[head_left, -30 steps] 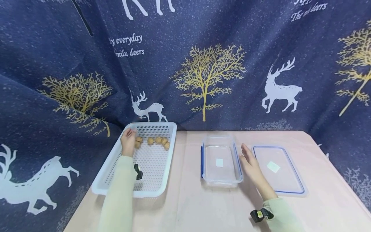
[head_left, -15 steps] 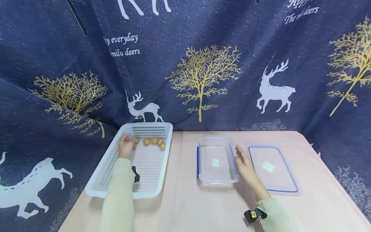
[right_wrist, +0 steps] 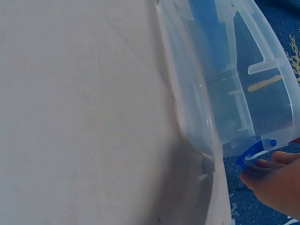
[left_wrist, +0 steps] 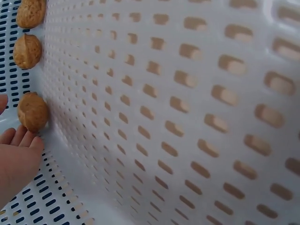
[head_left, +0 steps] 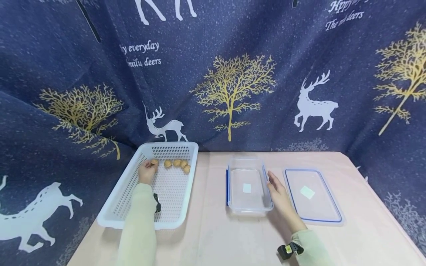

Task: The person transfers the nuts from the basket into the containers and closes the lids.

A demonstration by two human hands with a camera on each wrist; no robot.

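In the white perforated basket (head_left: 191, 199), my left hand (head_left: 147, 173) reaches to a walnut (head_left: 154, 162) near the back left. The left wrist view shows its fingers (left_wrist: 21, 137) touching that walnut's side, with the thumb apart from it at the frame's edge. Several more walnuts (head_left: 177, 163) lie along the basket's far end. My right hand (head_left: 279, 195) stands beside a clear plastic food container (head_left: 250, 210), fingers extended along its right side. In the right wrist view the fingers (right_wrist: 262, 171) are at the container's blue clip (right_wrist: 251, 152); firm contact cannot be told.
The container's blue-rimmed lid (head_left: 316, 207) lies flat to its right, bearing a pale label. A pink cloth (head_left: 213, 236) covers the table. A dark blue curtain (head_left: 206, 74) with deer and trees hangs behind the table's far edge.
My left hand has moved from the basket's left wall toward the walnuts; one of the two nearest it is no longer seen apart. My right hand has shifted slightly nearer along the container's side.
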